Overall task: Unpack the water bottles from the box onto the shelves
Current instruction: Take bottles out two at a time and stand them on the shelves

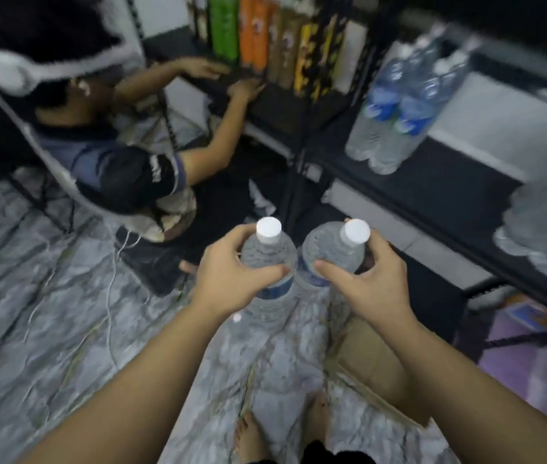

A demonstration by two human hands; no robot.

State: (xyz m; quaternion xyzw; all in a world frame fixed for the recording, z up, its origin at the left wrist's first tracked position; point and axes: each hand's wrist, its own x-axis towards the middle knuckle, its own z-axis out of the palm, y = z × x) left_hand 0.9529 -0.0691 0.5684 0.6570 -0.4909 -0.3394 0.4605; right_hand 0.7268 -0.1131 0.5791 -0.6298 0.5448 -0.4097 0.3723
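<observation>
Left hand point(231, 279) grips a clear water bottle point(267, 262) near its shoulder, white cap up. Right hand point(370, 283) grips a second bottle point(332, 249), cap tilted slightly right. The two bottles are side by side, touching or nearly so, over the marbled floor point(47, 313). Cardboard box point(362, 349) on the floor under the right forearm. Black shelf point(449, 185) at right carries a cluster of blue-labelled bottles point(396, 108) near its back edge and more bottles point(546, 226) at its front right, blurred. Another person point(114, 155) crouches upper left, both hands on a shelf of colourful tall packs point(258, 31).

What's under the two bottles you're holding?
Marbled floor and a cardboard box flap. The left hand, right hand and bottles cover the box's inside, so remaining bottles can't be seen.
</observation>
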